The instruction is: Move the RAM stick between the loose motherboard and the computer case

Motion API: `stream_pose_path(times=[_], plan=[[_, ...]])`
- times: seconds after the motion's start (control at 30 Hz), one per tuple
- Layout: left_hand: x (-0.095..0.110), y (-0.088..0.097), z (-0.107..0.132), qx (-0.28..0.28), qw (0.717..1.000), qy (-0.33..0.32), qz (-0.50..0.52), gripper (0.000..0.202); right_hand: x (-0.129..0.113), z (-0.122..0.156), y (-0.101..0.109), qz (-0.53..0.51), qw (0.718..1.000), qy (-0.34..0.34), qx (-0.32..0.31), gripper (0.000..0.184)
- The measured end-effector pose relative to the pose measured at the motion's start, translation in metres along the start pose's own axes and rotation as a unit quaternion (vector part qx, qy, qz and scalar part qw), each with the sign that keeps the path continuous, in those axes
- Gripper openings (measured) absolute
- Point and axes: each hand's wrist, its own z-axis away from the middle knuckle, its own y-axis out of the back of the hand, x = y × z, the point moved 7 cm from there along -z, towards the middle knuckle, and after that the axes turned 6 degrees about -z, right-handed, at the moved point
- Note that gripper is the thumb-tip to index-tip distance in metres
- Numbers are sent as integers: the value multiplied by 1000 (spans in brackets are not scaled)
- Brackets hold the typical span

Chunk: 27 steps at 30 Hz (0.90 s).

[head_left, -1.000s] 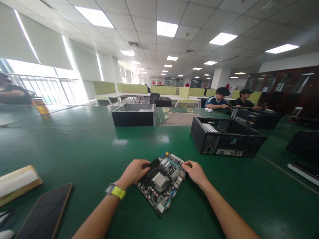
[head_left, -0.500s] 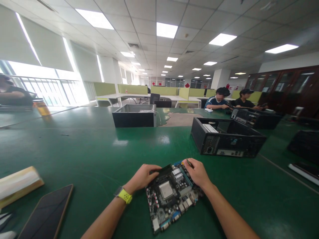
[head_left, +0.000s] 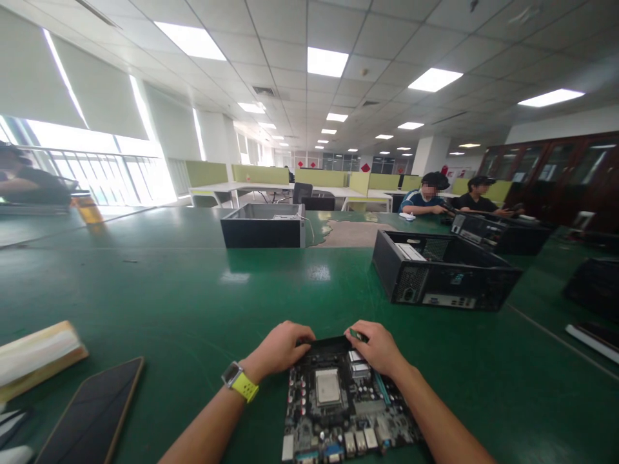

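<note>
A bare computer motherboard (head_left: 338, 406) lies flat on the green table (head_left: 159, 290) right in front of me, its connector ports toward me. My left hand (head_left: 280, 351), with a yellow-strapped watch on the wrist, grips the board's far left corner with curled fingers. My right hand (head_left: 377, 348) rests on the far right part of the board and pinches a small thin object between thumb and fingers; I cannot make out what it is.
An open black computer case (head_left: 445, 274) sits to the right beyond the board; another case (head_left: 264, 227) stands farther back. A dark tablet (head_left: 91, 415) and a wooden block (head_left: 39, 357) lie at the left. Two people sit at the far right end.
Both hands have turned the motherboard clockwise and drawn it toward me, from a diagonal lie to nearly square with the table edge.
</note>
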Motion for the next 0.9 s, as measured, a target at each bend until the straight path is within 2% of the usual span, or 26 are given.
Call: stream_pose_path(times=[0.17, 0.43, 0.6, 0.8, 0.9], plan=[[4, 3, 0, -1, 1000, 8, 26, 23, -1, 0, -1, -5, 1000, 13, -8, 27], [-3, 3, 0, -15, 999, 17, 24, 24, 1, 1, -4, 2, 999, 3, -38, 28], [1, 9, -2, 31, 999, 5, 21, 24, 3, 1, -6, 13, 999, 6, -43, 25], [1, 5, -2, 8, 998, 23, 57, 25, 4, 1, -5, 15, 999, -3, -32, 24], [-3, 3, -1, 14, 999, 33, 33, 23, 3, 0, -5, 15, 999, 1, -34, 25]])
